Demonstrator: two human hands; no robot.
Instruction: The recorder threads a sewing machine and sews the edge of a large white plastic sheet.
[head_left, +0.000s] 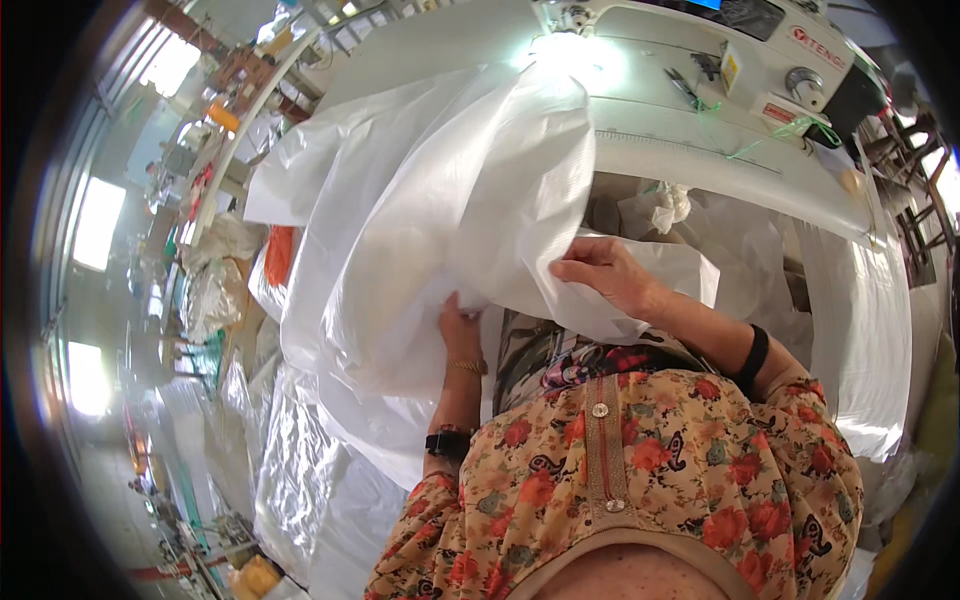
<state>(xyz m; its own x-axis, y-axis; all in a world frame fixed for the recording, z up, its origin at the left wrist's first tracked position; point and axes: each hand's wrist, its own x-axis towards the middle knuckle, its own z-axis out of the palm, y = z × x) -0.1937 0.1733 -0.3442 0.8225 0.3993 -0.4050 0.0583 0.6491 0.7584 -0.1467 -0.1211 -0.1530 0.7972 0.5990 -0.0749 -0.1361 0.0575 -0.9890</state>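
a pale table [430,45] bears the sewing machine [775,50]; dark snips [683,87] and green thread [740,152] lie before the machine, white sheeting [400,135] toward its left end.

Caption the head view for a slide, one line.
Right hand pinching translucent white sheeting, left hand among its lower folds, at a lit sewing machine.

Sheet [450,200] seen in translucent white. Beige top [690,470] on sheet's near side printed with red-orange flowers. Orange bundle [278,255] seen left of sheet.
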